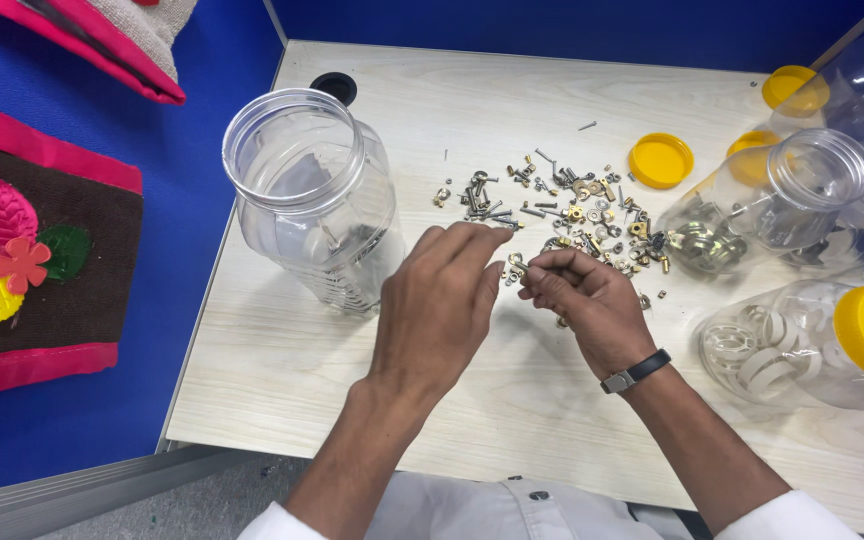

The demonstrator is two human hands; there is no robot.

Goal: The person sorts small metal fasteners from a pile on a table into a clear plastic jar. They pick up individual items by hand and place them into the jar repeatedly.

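The left hand (439, 300) is held palm down, fingers loosely curled, fingertips meeting the right hand (584, 305) over the near edge of a scatter of small metal hardware (562, 215). The right hand's fingertips are pinched narrow on a small brass-coloured piece (515, 264); whether the left hand grips the same piece or only touches it cannot be told. A dark watch (635, 371) is worn on the right wrist.

Just left of the left hand, 1 large clear jar (312, 200) stands upright, uncapped. Right of the right hand, 1 clear jar holding metal parts (762, 205) lies on its side, mouth open, and 1 jar with a yellow cap (812, 340) holds white rings. Beyond the right hand, 1 loose yellow lid (661, 160) rests on the pale table (282, 370).

Risks, as judged: the pinched piece is tiny and could slip and be lost among the scatter. The left forearm sits near the upright jar; a sideways sweep could knock it. The tipped jar's open mouth could let parts spill.

Not resolved: individual fastener types, the left palm's contents, and the jars cut off at the right edge.
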